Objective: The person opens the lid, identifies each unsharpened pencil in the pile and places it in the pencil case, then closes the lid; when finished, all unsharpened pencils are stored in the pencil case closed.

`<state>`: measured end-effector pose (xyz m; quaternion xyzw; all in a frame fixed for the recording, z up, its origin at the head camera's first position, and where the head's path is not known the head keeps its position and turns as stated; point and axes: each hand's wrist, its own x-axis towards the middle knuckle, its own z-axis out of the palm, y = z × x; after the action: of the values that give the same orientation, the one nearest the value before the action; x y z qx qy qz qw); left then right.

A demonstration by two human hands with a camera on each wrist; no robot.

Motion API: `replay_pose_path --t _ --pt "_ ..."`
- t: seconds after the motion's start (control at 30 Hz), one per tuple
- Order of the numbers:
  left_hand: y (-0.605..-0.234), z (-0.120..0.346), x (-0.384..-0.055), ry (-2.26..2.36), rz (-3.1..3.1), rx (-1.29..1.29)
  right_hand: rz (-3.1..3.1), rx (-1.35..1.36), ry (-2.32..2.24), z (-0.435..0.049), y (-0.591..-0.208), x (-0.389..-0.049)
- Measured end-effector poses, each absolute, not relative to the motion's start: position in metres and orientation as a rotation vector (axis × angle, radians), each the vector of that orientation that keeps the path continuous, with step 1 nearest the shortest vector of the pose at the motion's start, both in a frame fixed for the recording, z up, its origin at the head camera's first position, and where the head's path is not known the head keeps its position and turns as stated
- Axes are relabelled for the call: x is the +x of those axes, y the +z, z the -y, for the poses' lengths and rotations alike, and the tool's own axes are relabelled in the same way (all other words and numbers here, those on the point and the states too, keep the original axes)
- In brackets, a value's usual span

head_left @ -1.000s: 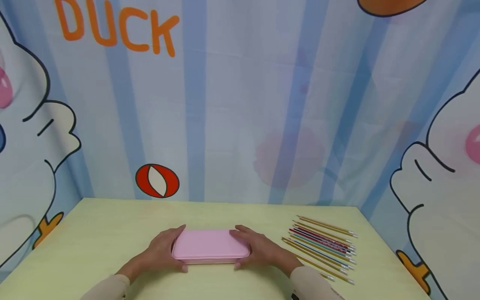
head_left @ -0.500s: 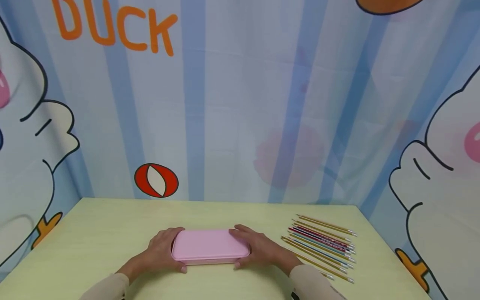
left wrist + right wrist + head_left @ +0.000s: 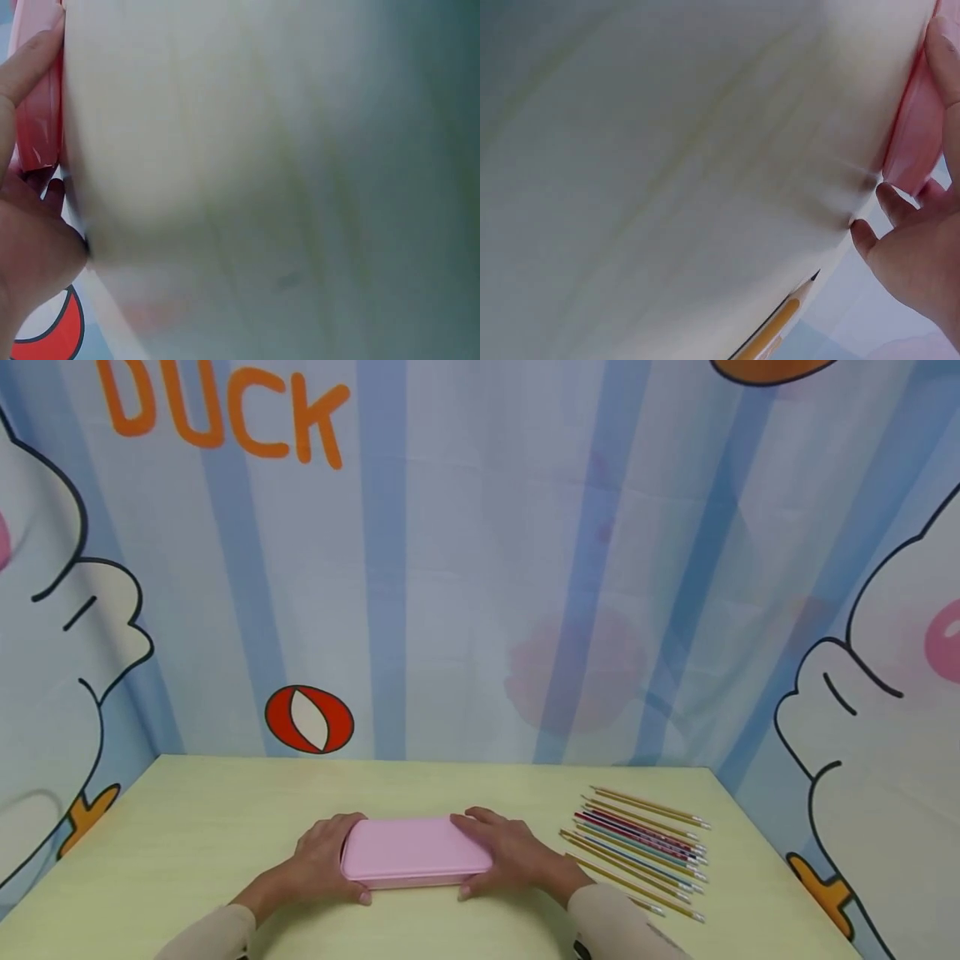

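A pink, rounded rectangular case (image 3: 415, 850), like a pencil case, lies closed on the pale yellow table. My left hand (image 3: 324, 860) grips its left end, thumb at the near side and fingers around the far corner. At the opposite end my right hand (image 3: 512, 853) holds it the same way. In the left wrist view the case (image 3: 39, 112) appears at the upper left with a thumb along its side. The right wrist view has the end of the case (image 3: 919, 127) at its right edge, beside the curled fingers.
Several pencils (image 3: 637, 847) lie side by side on the table to the right, mostly yellow, some red and blue. One sharpened pencil (image 3: 780, 322) shows close to the right hand. A striped cartoon curtain (image 3: 465, 568) stands behind the table (image 3: 247, 802).
The head view has shifted slightly. My right hand has moved a little to the left at the case's end; the left hand keeps its hold. The pencils lie as before.
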<state>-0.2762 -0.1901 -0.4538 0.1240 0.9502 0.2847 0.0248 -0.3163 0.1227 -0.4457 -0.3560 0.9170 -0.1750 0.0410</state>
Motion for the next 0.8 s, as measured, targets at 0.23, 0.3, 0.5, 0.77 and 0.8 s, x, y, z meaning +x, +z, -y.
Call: replay_pose_path --t 0.23,0.3,0.5,0.77,0.8 --pt "-0.4520 0.1900 -0.2753 0.880 -2.926 0.389 -2.875 -1.092 -0.450 -0.1182 -0.4465 -0.3168" --pt "-0.4524 0.1903 -0.2746 0.876 -2.932 0.388 -2.875 -1.093 -0.446 -0.1171 -0.4457 -0.3163" --pt "-0.4534 0.1903 -0.2744 0.885 -2.936 0.392 -2.873 -1.071 -0.460 -0.1154 -0.4437 -0.3159" --pt "-0.4547 0.1897 -0.2757 0.898 -2.936 0.401 -2.864 -1.068 -0.514 -0.1163 -0.4448 -0.3161" --pt "-0.4549 0.1896 -0.2756 0.901 -2.936 0.404 -2.862 -1.070 -0.523 -0.1165 -0.4450 -0.3160"
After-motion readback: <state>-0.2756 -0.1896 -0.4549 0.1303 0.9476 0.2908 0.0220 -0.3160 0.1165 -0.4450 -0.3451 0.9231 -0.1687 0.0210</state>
